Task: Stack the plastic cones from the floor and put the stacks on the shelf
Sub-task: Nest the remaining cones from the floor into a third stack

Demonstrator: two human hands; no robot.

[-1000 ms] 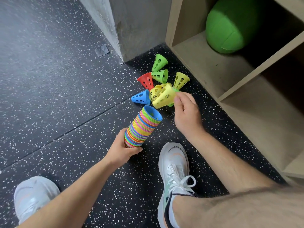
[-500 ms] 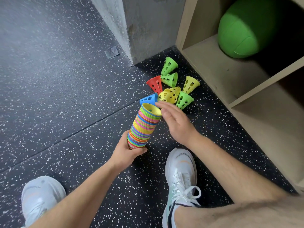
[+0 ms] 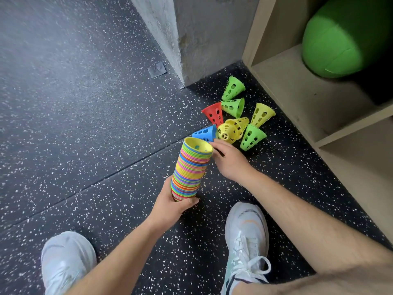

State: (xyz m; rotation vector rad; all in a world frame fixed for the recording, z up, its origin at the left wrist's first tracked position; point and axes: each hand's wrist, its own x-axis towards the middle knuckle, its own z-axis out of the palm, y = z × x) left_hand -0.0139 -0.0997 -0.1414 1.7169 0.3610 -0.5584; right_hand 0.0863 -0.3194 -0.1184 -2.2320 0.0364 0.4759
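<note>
Speckled black floor (image 3: pixel 85 145) beside shelf (image 3: pixel 287 88)

I take this for a gym or sports-hall storage corner: black rubber floor (image 3: pixel 74 124) flecked white under my trainers (image 3: pixel 246 231), a bare concrete pillar (image 3: pixel 202 39) at 12 o'clock, perforated plastic cones (image 3: pixel 253 137) strewn at 1 o'clock, and at 2 o'clock a pale wooden shelf (image 3: pixel 297 92) holding a big green ball (image 3: pixel 344 39).

Bright, even light; blurred edges.
</note>
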